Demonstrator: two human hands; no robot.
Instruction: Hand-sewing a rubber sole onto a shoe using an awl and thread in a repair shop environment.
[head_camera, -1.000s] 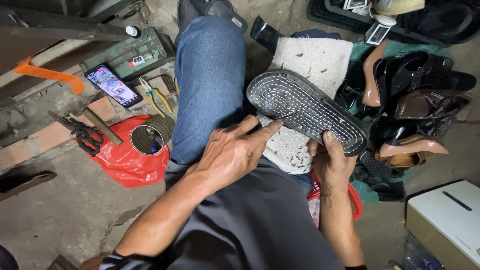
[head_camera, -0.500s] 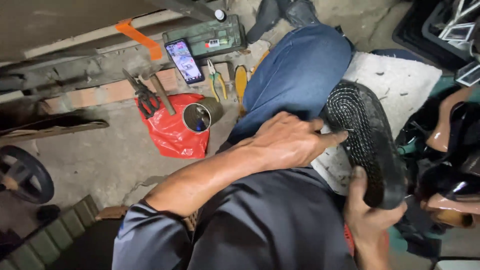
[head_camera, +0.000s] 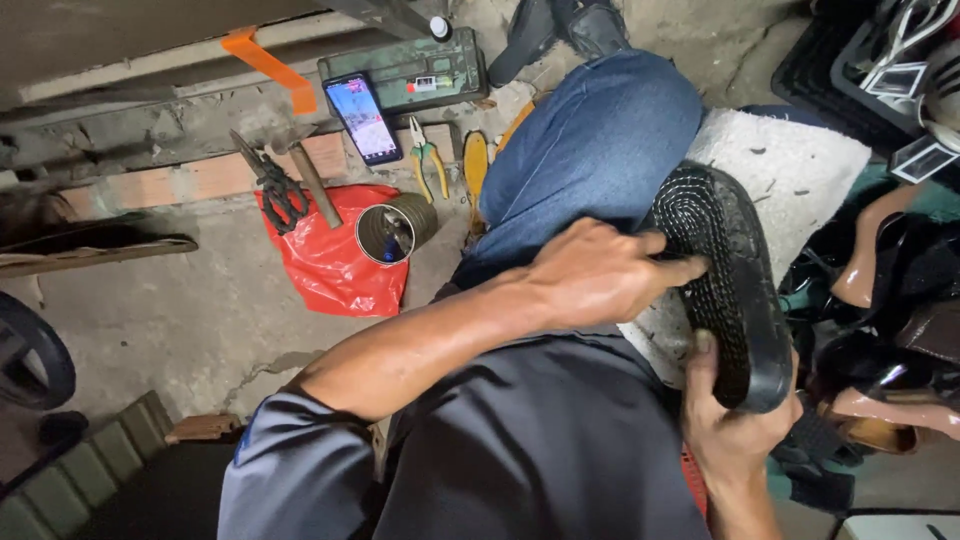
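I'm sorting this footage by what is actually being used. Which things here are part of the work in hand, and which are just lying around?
In hand:
- black shoe sole, tread up
- left hand pressing on its edge
- right hand gripping its lower end

Lying about:
- phone
- open tin can on red plastic bag
- scissors
- pliers
- shoes piled at right

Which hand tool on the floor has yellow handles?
The pliers, lying right of the phone. The scissors are dark and the hammer has a wooden handle.

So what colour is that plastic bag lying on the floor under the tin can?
Red. The plastic bag shows clearly in the head view, beneath the tin can.
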